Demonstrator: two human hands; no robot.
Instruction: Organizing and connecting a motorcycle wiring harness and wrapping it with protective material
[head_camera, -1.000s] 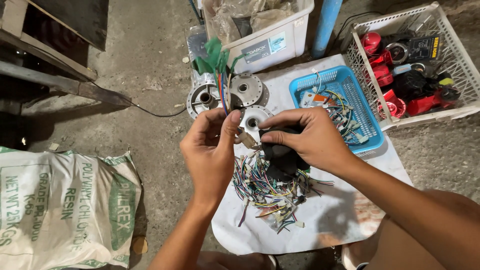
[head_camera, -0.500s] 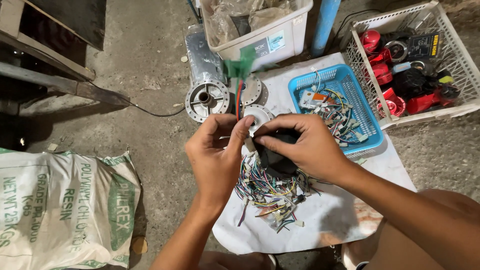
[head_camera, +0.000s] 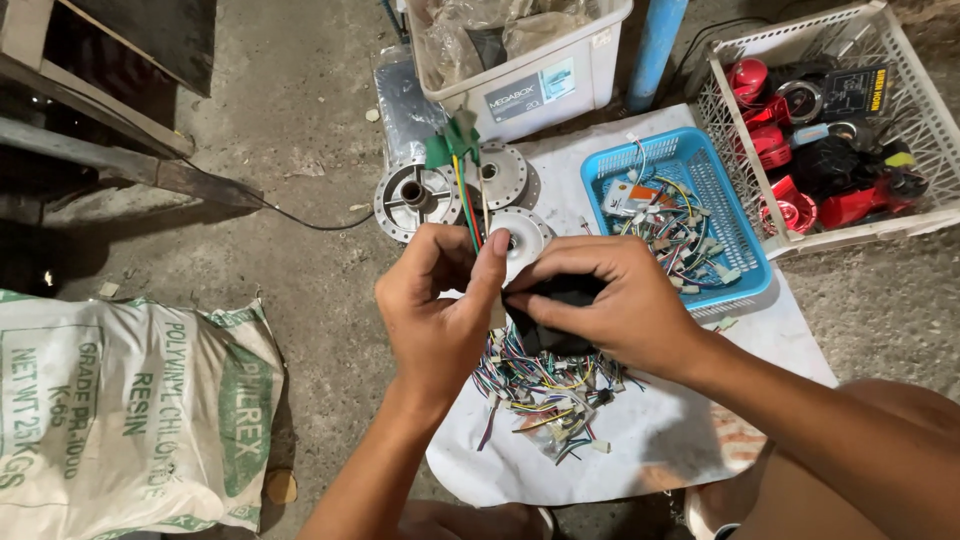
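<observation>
- Up between the two hands runs a thin bunch of coloured wires (head_camera: 466, 205), its long axis near upright in the view, leaning slightly left, with the green connector tabs (head_camera: 452, 145) at the far end pointing away from the person.
- The left hand (head_camera: 440, 310) is closed on the wires, thumb pressed against the forefinger at the lower end of the bunch.
- The right hand (head_camera: 600, 300) is curled shut over a dark object (head_camera: 555, 292) held just above the wire pile; what it is cannot be told.
- Compared with a second ago, the hands sit lower and closer to the person, and the green tabs now stand well clear above the fingers.
- Below the hands lies a tangle of loose wires (head_camera: 545, 385) on a white sheet (head_camera: 680, 440) spread on the concrete floor (head_camera: 290, 110).
- Beyond the fingers lie three round metal hub covers (head_camera: 410, 195), partly crossed by the wires.
- To the right sit a blue basket (head_camera: 740, 270) of connectors and a white crate (head_camera: 730, 130) of red and black parts.
- A clear plastic tub (head_camera: 530, 80) stands farther off, and a printed sack (head_camera: 130, 410) lies at the left.
</observation>
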